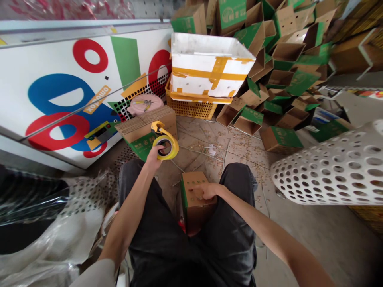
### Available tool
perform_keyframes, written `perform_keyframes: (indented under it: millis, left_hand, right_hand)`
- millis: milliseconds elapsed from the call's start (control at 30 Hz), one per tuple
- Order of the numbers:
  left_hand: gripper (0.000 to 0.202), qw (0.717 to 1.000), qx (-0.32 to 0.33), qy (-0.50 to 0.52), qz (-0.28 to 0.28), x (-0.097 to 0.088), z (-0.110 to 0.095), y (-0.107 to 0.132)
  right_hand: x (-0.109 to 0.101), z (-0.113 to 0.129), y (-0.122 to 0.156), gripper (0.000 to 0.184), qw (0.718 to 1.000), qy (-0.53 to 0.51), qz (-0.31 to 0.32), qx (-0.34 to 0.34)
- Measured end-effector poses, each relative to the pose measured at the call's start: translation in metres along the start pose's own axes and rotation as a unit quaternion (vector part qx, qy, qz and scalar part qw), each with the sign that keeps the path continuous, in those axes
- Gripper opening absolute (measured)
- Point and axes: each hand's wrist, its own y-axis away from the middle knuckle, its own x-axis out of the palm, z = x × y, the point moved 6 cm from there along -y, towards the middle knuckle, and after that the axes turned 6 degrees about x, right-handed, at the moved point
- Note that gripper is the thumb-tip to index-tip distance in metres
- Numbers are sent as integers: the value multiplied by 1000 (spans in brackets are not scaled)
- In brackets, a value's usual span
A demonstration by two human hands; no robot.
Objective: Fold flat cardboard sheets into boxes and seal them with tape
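My left hand (155,156) grips a yellow tape dispenser (165,144) with a roll of tape, its fingers through the roll's core. My right hand (208,190) lies with its fingers pressed on top of a small brown cardboard box (196,199) with green printing, which stands upright between my knees. Under and behind the dispenser, a stack of flattened cardboard (146,127) leans near my left knee. My dark trousers (176,247) fill the lower middle of the view.
Several open green-and-brown cartons (269,67) lie heaped at the back right, beside a taped white foam box (209,63) on a yellow crate (191,107). A perforated white plastic basket (332,167) juts in from the right. Clear plastic sheeting (38,239) lies at the left.
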Motion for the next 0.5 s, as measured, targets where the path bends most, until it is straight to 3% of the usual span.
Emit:
perform_keyframes:
  millis: [100, 500]
  left_hand:
    - [24, 1000, -7, -3, 0, 0, 2, 0]
    - [26, 1000, 6, -4, -4, -2, 4, -4]
  right_hand:
    - [-1, 2, 5, 97, 999, -9, 23, 23]
    - [2, 0, -1, 91, 1000, -4, 9, 19]
